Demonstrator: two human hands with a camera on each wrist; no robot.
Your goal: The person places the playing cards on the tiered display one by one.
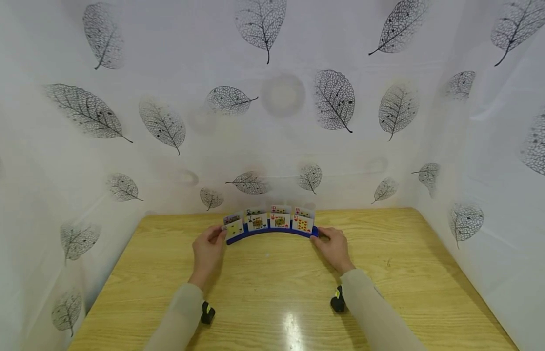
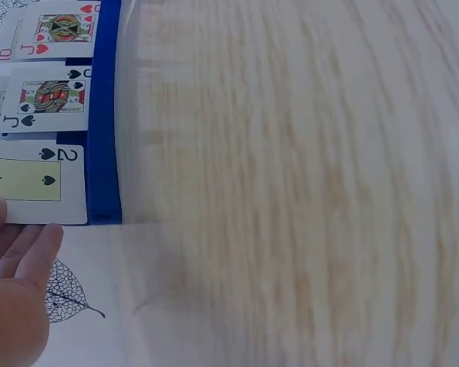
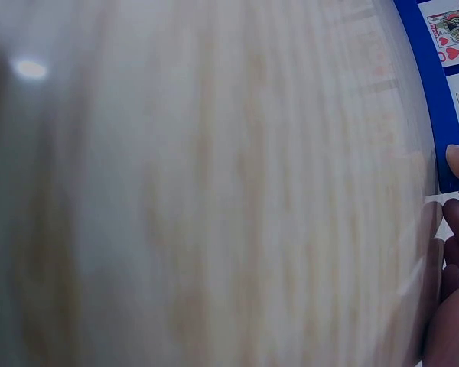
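Note:
A curved blue playing card holder [image 1: 272,231] stands near the back of the table, bearing two rows of upright playing cards. My left hand [image 1: 207,252] is at its left end, where the thumb and fingers pinch the outer edge of the two of spades [image 2: 30,180]. Next to that card come a jack of spades [image 2: 50,99] and a jack of hearts [image 2: 65,29]. At the other end, my right hand [image 1: 335,246] grips the blue holder's tip, thumb in front, beside the ten of hearts [image 1: 302,224]. Cards in the back row are partly hidden.
The wood-grain table [image 1: 272,282] reaches to a white curtain [image 1: 281,146] with leaf prints, which hangs behind and on both sides. A black wrist device [image 1: 208,313] sits under the left sleeve, and another black device [image 1: 338,300] is by the right sleeve.

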